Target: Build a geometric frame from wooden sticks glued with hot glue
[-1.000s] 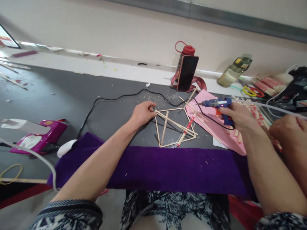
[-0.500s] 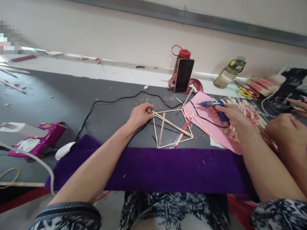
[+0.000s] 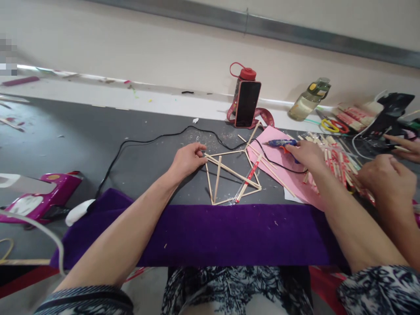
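At the left corner of a frame of wooden chopsticks point(image 3: 232, 169), my left hand point(image 3: 190, 159) pinches the stick ends between thumb and fingers. The frame lies on the grey table, with several sticks joined at their ends and some crossing inside. Across its right side rests a chopstick in a red-printed wrapper point(image 3: 250, 177). My right hand point(image 3: 307, 154) is closed around the handle of a blue glue gun point(image 3: 280, 143), whose nozzle points left over a pink sheet point(image 3: 292, 186). The fingers partly hide the handle.
A black cord point(image 3: 154, 138) runs across the table. Behind stand a phone point(image 3: 248, 104) against a red-capped bottle and a green bottle point(image 3: 309, 100). Wrapped chopsticks point(image 3: 337, 162), scissors point(image 3: 330, 126) and another person's hands point(image 3: 387, 177) are at right. Purple cloth point(image 3: 243, 236) covers the front edge.
The view has shifted slightly to the right. My right hand and the glue gun have moved a little left over the pink sheet. My left hand stays at the frame's corner.
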`<state>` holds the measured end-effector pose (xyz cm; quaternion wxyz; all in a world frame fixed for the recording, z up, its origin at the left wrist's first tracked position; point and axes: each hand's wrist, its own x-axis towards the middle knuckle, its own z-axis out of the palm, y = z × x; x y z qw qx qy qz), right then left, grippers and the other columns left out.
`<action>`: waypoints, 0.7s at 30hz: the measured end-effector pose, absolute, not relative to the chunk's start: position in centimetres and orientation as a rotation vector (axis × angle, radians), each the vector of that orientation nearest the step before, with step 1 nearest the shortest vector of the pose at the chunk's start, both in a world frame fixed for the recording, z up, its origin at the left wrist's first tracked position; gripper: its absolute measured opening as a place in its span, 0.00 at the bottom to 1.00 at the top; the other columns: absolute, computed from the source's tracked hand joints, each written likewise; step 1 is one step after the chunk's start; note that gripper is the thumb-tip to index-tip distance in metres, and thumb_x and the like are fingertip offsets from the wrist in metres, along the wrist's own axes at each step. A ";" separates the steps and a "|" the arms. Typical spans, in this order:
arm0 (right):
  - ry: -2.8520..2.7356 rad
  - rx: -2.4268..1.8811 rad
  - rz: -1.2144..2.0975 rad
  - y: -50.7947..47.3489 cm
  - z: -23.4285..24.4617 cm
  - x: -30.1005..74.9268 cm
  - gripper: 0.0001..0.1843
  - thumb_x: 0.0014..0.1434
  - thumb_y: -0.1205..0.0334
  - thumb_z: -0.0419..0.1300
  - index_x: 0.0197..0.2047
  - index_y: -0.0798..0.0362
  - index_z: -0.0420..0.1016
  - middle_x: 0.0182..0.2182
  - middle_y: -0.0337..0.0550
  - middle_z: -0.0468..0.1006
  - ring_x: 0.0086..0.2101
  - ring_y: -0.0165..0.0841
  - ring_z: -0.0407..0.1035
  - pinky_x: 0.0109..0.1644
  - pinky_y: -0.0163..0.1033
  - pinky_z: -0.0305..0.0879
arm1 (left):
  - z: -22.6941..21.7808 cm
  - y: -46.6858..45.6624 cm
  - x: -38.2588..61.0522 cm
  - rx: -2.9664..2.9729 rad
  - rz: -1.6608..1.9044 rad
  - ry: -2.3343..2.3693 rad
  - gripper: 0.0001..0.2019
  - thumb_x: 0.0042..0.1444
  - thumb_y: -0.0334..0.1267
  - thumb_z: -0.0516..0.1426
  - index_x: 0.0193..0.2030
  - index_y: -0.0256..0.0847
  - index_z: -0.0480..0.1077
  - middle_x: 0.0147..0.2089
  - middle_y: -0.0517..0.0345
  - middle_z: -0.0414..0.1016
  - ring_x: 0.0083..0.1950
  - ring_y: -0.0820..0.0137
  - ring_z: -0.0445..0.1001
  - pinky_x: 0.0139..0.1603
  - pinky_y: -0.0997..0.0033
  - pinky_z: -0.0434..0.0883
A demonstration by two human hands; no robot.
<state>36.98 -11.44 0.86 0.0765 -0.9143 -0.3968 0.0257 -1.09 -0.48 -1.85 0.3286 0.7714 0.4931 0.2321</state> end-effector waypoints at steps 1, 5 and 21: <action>-1.272 -2.812 -0.089 -11.6 1.2 36.5 0.25 0.57 0.43 0.56 0.37 0.58 0.80 0.34 0.62 0.80 0.38 0.52 0.74 0.36 0.48 0.65 | -1.9 -0.4 -1.1 2.021 0.608 1.293 0.20 0.46 0.37 0.61 0.48 0.40 0.75 0.34 0.60 0.75 0.32 0.72 0.71 0.35 0.73 0.66; -1.705 -2.556 -0.334 -11.6 1.9 34.0 0.23 0.62 0.52 0.51 0.51 0.53 0.79 0.45 0.57 0.79 0.43 0.47 0.74 0.39 0.45 0.64 | -2.0 -0.3 -1.1 2.021 0.612 1.287 0.20 0.46 0.38 0.62 0.48 0.40 0.75 0.33 0.61 0.74 0.32 0.73 0.70 0.35 0.74 0.66; -2.147 -2.177 -0.100 -11.0 2.4 30.4 0.12 0.59 0.61 0.53 0.34 0.51 0.80 0.38 0.43 0.82 0.36 0.37 0.74 0.33 0.38 0.58 | -1.9 -0.5 -1.0 2.056 0.593 1.310 0.19 0.46 0.33 0.63 0.48 0.38 0.75 0.34 0.60 0.76 0.33 0.73 0.71 0.36 0.73 0.66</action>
